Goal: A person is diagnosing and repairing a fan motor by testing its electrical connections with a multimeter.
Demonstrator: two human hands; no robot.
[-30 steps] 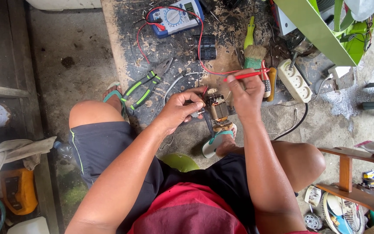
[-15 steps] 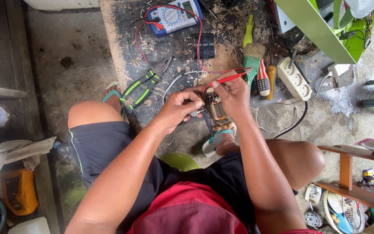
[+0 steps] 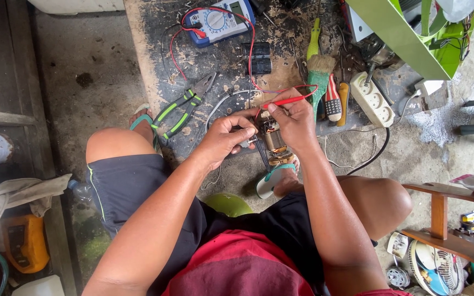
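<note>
A: What are your hands doing right now?

B: You are gripping a small motor [image 3: 271, 140] with your left hand [image 3: 225, 140], fingers curled around it, just above the middle of the frame. Your right hand [image 3: 294, 121] is pinching a red probe [image 3: 294, 100] and pressing its tip toward the top of that motor.

A: And what is lying around you?

B: The probe's red wire [image 3: 250, 49] is looping up to the blue meter [image 3: 220, 21] at the top centre of the frame. Green-handled pliers [image 3: 185, 105] are lying on the dark board [image 3: 154, 33] to the upper left of your hands. A paintbrush [image 3: 319, 74], a striped screwdriver [image 3: 332, 101] and a white power strip [image 3: 372, 100] are sitting just right of your right hand.

A: Is anything getting in the way?

B: Your fingers are covering much of the motor, so I cannot tell where the tip is touching. Your sandalled foot [image 3: 278, 180] is resting right beneath it.
</note>
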